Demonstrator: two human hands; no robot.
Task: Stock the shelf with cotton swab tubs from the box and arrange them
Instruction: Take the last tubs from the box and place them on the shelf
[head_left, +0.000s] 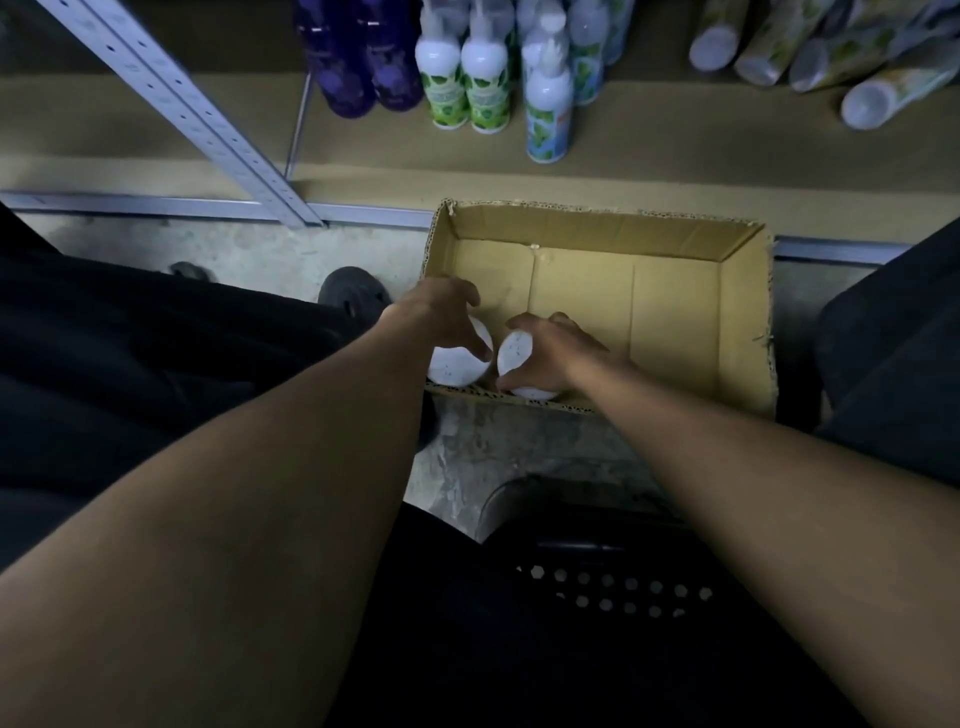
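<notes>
Head view, only one we've got: cardboard box (597, 306) sits on the floor against the shelf edge, and it looks nearly cleared out, with bare bottom panels across the middle and right and just two white cotton swab tubs visible, both jammed in the near-left corner. Left tub (457, 364) is touching the left wall, right tub (515, 358) just beside it, against the near wall. No swab tubs visible on the shelf board (156, 130) in this frame; what stands there is purple bottles (358, 57), green-and-white spray bottles (465, 78) and, far right, some tipped cans (769, 47). So my read: box end is close to done, these look like the last pair, and placing plus arranging is still to come, can't confirm how much is already stocked out of view. Left hand (441, 312) reaches down over the left tub, fingers curled over its lid and rim, gripping it. Right hand (545, 353) comes in from the right, thumb and fingers wrapped round the right tub, holding it. Both forearms extended down and forward, wrists bent into the box, neither tub clearly lifted off the bottom
</notes>
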